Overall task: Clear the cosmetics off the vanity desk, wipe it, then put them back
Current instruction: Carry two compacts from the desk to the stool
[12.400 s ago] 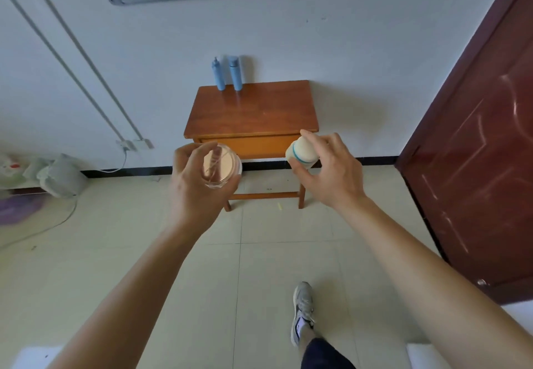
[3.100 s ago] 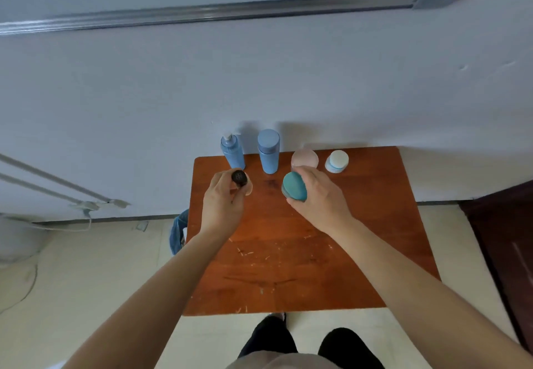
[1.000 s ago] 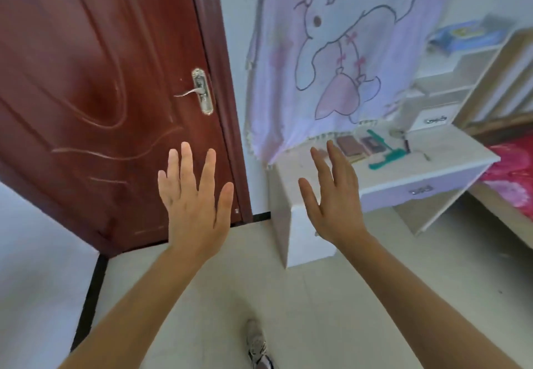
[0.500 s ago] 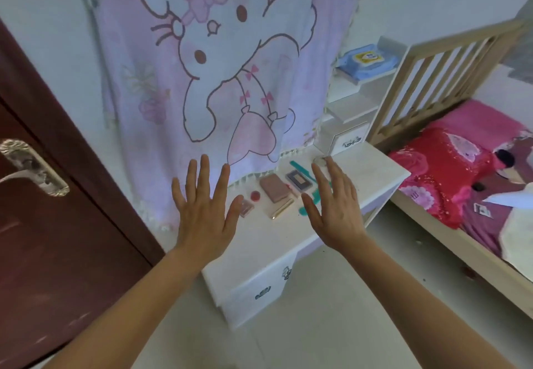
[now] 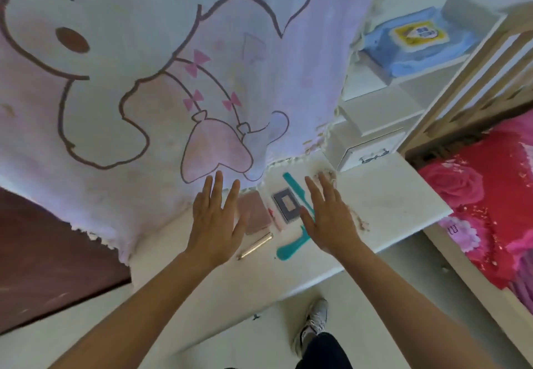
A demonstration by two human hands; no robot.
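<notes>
On the white vanity desk (image 5: 398, 204) lie a pink compact (image 5: 255, 214), a grey-purple palette (image 5: 286, 203) on a pink case, a gold pen-like tube (image 5: 255, 246) and a teal comb (image 5: 292, 249). Another teal comb (image 5: 291, 182) lies behind the palette. My left hand (image 5: 215, 221) hovers flat and empty, fingers spread, over the left side of these items. Held the same way, my right hand (image 5: 328, 216) is to the right of the palette and covers part of the combs. A small pale item (image 5: 327, 173) sits beyond my right fingertips.
A pink cartoon cloth (image 5: 144, 80) hangs over the desk's back and left. White shelves and a small drawer unit (image 5: 366, 152) stand at the back right, with a blue wipes pack (image 5: 415, 40) on top. A bed with red floral bedding (image 5: 484, 195) is right; a brown door (image 5: 37, 253) is left.
I have stepped closer to the vanity desk, so it now fills the view. Both open hands have come down over the cosmetics.
</notes>
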